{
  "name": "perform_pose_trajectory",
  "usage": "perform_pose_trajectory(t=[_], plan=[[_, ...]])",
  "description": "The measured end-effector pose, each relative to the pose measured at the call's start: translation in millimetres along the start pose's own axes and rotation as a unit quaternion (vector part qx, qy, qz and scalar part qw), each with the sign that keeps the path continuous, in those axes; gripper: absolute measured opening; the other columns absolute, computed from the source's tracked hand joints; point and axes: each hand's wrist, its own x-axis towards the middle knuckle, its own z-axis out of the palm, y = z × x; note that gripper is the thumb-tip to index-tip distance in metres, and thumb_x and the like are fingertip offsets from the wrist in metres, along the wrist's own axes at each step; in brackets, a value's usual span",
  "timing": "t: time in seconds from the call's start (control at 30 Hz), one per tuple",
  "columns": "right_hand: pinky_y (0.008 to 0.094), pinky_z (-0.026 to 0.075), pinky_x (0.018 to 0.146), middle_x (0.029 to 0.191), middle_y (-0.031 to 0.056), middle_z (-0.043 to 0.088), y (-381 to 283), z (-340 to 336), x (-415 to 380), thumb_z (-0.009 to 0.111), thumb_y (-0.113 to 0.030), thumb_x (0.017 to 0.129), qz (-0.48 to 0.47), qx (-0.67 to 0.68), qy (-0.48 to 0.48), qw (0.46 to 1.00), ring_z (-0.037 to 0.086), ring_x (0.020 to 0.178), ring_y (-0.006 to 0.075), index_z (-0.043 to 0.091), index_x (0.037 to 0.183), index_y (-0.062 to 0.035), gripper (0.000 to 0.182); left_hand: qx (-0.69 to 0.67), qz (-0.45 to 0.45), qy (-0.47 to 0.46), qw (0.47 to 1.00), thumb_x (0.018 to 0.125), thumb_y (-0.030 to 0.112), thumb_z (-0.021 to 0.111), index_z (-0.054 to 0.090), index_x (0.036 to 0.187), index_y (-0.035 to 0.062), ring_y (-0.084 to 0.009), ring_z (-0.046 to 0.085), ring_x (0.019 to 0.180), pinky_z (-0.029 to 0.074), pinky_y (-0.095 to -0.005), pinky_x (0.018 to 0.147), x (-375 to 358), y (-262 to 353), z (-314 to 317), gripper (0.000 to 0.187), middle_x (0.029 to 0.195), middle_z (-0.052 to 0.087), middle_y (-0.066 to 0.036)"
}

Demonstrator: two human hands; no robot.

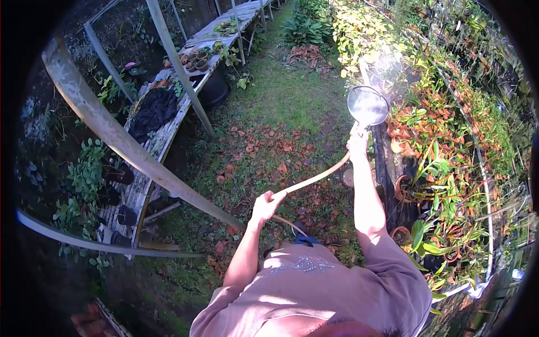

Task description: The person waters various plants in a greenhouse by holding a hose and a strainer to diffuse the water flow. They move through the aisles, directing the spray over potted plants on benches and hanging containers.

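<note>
My left hand (264,206) is wrapped around a yellowish hose (312,180), in front of my shirt. From there the hose curves up and right to my right hand (357,140), which is closed around its far end at arm's length. Just beyond the right fingers is a round, pale mesh head with a dark rim (368,105), resembling a strainer; how it joins the hose is hidden by my hand. White, misty spray (387,72) shows past it, over the plants on the right. A thinner length of hose (289,223) trails below my left hand.
Potted plants with reddish and green leaves (443,151) crowd a bench on the right. On the left, a weathered wooden bench (147,140) carries dark cloth (154,114) and small pots (196,59). A slanting metal pole (120,132) crosses nearby. Dry leaves (264,147) litter the grassy path.
</note>
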Motion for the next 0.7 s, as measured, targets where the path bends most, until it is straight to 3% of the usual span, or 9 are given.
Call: perform_pose_trajectory(t=[0.1, 0.13, 0.23, 0.27, 0.4, 0.5, 0.53, 0.7], plan=[[0.0298, 0.036, 0.037, 0.050, -0.0038, 0.035, 12.9, 16.5, -57.9, 0.044, -0.035, 0.100, -0.096, -0.034, 0.086, 0.991, 0.041, 0.037, 0.0152, 0.044, 0.087, -0.0213, 0.019, -0.018, 0.017, 0.016, 1.000, 0.085, 0.053, 0.073, 0.053, 0.073, 0.0043, -0.0088, 0.044, 0.061, 0.037, -0.0310, 0.053, -26.0, -16.8, -4.8, 0.053, 0.062, 0.049, 0.001], [0.0282, 0.035, 0.035, 0.051, -0.0043, 0.035, 21.9, 19.3, -70.3, 0.045, -0.027, 0.100, -0.153, -0.145, 0.131, 0.969, 0.039, 0.036, 0.0144, 0.041, 0.094, -0.0228, 0.009, -0.015, 0.021, 0.026, 0.999, 0.085, 0.049, 0.075, 0.055, 0.075, 0.0052, -0.0069, 0.044, 0.060, 0.037, -0.0293, 0.053, -35.1, -18.7, -6.6, 0.049, 0.061, 0.050, 0.002], [0.0297, 0.033, 0.034, 0.050, -0.0042, 0.034, 23.6, 4.3, -99.8, 0.043, -0.035, 0.100, -0.100, -0.065, 0.113, 0.986, 0.038, 0.035, 0.0148, 0.041, 0.084, -0.0237, 0.020, -0.088, 0.046, 0.008, 0.995, 0.085, 0.044, 0.077, 0.056, 0.075, 0.0055, -0.0058, 0.043, 0.059, 0.036, -0.0272, 0.052, -57.4, -21.6, -11.0, 0.044, 0.061, 0.051, 0.003], [0.0312, 0.030, 0.032, 0.048, -0.0042, 0.033, 18.0, -9.1, -100.3, 0.040, -0.044, 0.099, -0.029, 0.033, 0.037, 0.998, 0.036, 0.034, 0.0152, 0.038, 0.073, -0.0247, 0.032, -0.094, 0.061, 0.023, 0.993, 0.085, 0.040, 0.078, 0.057, 0.076, 0.0054, -0.0049, 0.042, 0.058, 0.035, -0.0263, 0.051, -59.9, -26.4, -7.8, 0.042, 0.061, 0.051, 0.004], [0.0304, 0.032, 0.033, 0.048, -0.0053, 0.032, 14.1, -18.5, -130.7, 0.041, -0.043, 0.099, -0.024, 0.093, -0.023, 0.995, 0.037, 0.035, 0.0146, 0.037, 0.071, -0.0268, 0.033, -0.070, 0.051, 0.024, 0.996, 0.085, 0.040, 0.078, 0.057, 0.077, 0.0041, -0.0048, 0.042, 0.057, 0.034, -0.0263, 0.050, -70.3, -24.2, -7.9, 0.042, 0.061, 0.050, 0.003], [0.0323, 0.029, 0.033, 0.048, -0.0061, 0.032, 8.5, -19.8, -135.8, 0.040, -0.047, 0.097, -0.055, 0.033, 0.022, 0.998, 0.036, 0.035, 0.0156, 0.036, 0.070, -0.0250, 0.035, -0.044, 0.070, 0.039, 0.996, 0.086, 0.038, 0.077, 0.056, 0.076, 0.0042, -0.0055, 0.041, 0.058, 0.035, -0.0264, 0.051, -73.6, -18.1, -3.9, 0.041, 0.061, 0.049, 0.004], [0.0317, 0.030, 0.033, 0.051, -0.0051, 0.034, 6.5, -21.4, -136.8, 0.040, -0.041, 0.099, -0.049, 0.084, -0.014, 0.995, 0.036, 0.036, 0.0148, 0.036, 0.074, -0.0246, 0.030, -0.043, 0.067, 0.034, 0.996, 0.086, 0.037, 0.077, 0.055, 0.076, 0.0042, -0.0057, 0.042, 0.059, 0.036, -0.0265, 0.052, -73.1, -18.2, -3.3, 0.041, 0.062, 0.050, 0.004], [0.0298, 0.032, 0.033, 0.055, -0.0051, 0.035, -17.9, -35.5, -121.4, 0.042, -0.036, 0.100, -0.100, 0.024, 0.004, 0.995, 0.037, 0.037, 0.0138, 0.038, 0.080, -0.0260, 0.023, -0.068, 0.106, 0.005, 0.992, 0.086, 0.034, 0.078, 0.054, 0.075, 0.0048, -0.0068, 0.045, 0.067, 0.040, -0.0271, 0.060, -37.0, -1.0, 9.7, 0.039, 0.066, 0.051, 0.003]])
